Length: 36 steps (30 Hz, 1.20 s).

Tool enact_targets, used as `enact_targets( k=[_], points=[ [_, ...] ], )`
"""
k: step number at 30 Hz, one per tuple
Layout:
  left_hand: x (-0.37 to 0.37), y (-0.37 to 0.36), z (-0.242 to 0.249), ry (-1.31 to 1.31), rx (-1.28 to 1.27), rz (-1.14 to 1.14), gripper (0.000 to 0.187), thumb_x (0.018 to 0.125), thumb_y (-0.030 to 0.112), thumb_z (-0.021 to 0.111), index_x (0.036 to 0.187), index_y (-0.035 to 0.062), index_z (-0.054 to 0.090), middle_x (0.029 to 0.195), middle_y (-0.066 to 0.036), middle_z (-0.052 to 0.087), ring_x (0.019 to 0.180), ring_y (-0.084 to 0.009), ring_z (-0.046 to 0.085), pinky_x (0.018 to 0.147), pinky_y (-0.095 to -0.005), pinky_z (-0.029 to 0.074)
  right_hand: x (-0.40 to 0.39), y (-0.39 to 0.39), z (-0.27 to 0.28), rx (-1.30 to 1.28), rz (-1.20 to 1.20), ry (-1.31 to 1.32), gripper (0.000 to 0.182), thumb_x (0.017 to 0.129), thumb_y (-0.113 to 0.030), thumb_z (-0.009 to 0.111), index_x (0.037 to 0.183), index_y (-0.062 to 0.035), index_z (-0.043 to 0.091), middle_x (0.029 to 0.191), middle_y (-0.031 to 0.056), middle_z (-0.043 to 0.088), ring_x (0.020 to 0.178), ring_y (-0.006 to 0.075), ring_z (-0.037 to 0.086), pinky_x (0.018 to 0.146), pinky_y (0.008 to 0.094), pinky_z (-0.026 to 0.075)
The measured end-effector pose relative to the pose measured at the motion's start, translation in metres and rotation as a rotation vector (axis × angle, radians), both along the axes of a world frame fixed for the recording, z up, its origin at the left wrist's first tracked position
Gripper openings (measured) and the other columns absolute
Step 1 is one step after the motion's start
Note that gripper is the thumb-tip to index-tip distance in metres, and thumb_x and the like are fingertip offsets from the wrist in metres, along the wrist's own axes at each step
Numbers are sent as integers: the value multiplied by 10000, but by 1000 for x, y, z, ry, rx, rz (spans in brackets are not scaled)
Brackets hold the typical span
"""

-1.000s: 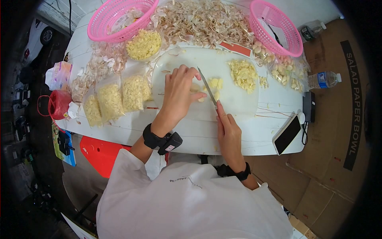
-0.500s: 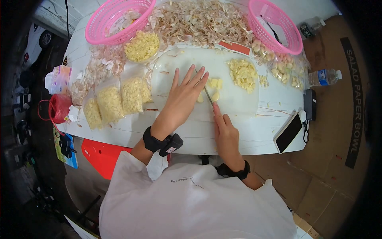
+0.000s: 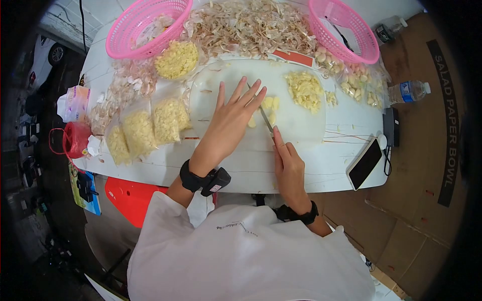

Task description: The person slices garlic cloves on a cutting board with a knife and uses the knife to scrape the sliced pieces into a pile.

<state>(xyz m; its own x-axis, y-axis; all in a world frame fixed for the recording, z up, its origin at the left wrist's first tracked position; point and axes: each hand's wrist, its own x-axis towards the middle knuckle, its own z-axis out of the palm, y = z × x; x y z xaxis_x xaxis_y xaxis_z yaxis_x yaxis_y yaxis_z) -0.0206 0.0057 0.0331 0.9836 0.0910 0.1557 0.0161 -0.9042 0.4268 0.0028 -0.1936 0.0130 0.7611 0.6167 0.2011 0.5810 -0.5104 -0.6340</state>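
Observation:
My right hand [image 3: 289,163] is wrapped round the handle of a knife [image 3: 266,119], whose blade points up and left across the white cutting board [image 3: 221,80]. My left hand [image 3: 227,123] lies palm down with its fingers spread over the board, its fingertips beside and partly over the blade. Pale garlic pieces [image 3: 271,104] lie just right of the blade, and another piece [image 3: 251,122] sits between the blade and my left hand. A pile of cut garlic [image 3: 305,92] rests on the board's right side. What lies under my left palm is hidden.
Garlic skins [image 3: 251,27] cover the table's back between a left pink basket [image 3: 116,37] and a right pink basket [image 3: 369,45]. Filled garlic bags [image 3: 138,131] stand left. At right are bagged cloves [image 3: 354,86], a bottle [image 3: 407,92] and a phone [image 3: 365,164].
My right hand and the knife have shifted slightly right, with the hand a little lower on the handle side. My left hand's fingers have moved slightly; the view has tilted a little.

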Motion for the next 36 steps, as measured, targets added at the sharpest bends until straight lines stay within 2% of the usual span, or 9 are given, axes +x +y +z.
enact_targets(
  k=[4, 6, 13, 15, 19, 21, 30, 36],
  points=[
    [-1, 0, 0, 10, 1, -3, 802, 769, -184, 434, 1518, 96, 369, 1590, -106, 320, 1490, -347, 222, 1198, -598, 69, 0, -1, 0, -20, 6, 16, 581, 907, 83, 598, 1445, -116, 505, 809, 141, 592, 633, 252, 546, 622, 354, 487],
    [1, 0, 1, -37, -39, -7, 799, 761, -188, 436, 1507, 93, 389, 1577, -108, 346, 1485, -347, 237, 1197, -597, 73, 1, 0, -4, 73, 11, -83, 596, 896, 17, 634, 1456, -134, 493, 752, 98, 491, 542, 249, 508, 487, 384, 455],
    [3, 1, 2, -42, -85, 13, 793, 741, -190, 446, 1481, 96, 437, 1546, -107, 402, 1473, -348, 268, 1193, -607, 80, 2, -2, -3, 55, 7, -70, 605, 894, 23, 631, 1461, -129, 485, 758, 102, 490, 546, 256, 506, 495, 388, 458],
    [3, 0, 2, -30, -74, 12, 810, 736, -188, 449, 1486, 114, 434, 1551, -100, 396, 1475, -343, 267, 1191, -612, 79, 0, -1, 2, 22, -11, 13, 579, 911, 93, 586, 1447, -108, 502, 795, 136, 574, 636, 248, 539, 622, 332, 484],
    [3, 0, 2, -28, -71, 14, 805, 737, -185, 455, 1479, 126, 449, 1550, -93, 400, 1476, -336, 267, 1190, -617, 77, 0, 0, 5, 4, -4, 30, 579, 911, 93, 585, 1447, -112, 504, 789, 138, 570, 631, 249, 540, 621, 334, 485],
    [2, 1, 1, -11, -59, 7, 784, 746, -181, 462, 1466, 128, 469, 1550, -88, 401, 1477, -333, 265, 1189, -620, 78, 2, -1, -1, 59, 23, -51, 609, 894, 25, 628, 1463, -133, 482, 761, 99, 496, 546, 255, 515, 493, 389, 460],
    [0, -1, -4, 44, -46, 17, 730, 779, -170, 470, 1451, 115, 487, 1554, -85, 394, 1477, -331, 266, 1191, -615, 79, 3, -1, -4, 32, 22, -59, 596, 892, 23, 634, 1452, -127, 496, 757, 96, 499, 544, 247, 512, 490, 379, 461],
    [0, 0, 2, 29, -52, 18, 730, 764, -166, 478, 1442, 106, 497, 1539, -97, 414, 1472, -337, 274, 1193, -611, 80, 2, 0, -4, 47, 12, -75, 582, 894, 18, 639, 1443, -119, 505, 757, 95, 496, 545, 243, 512, 497, 373, 461]
  ],
)
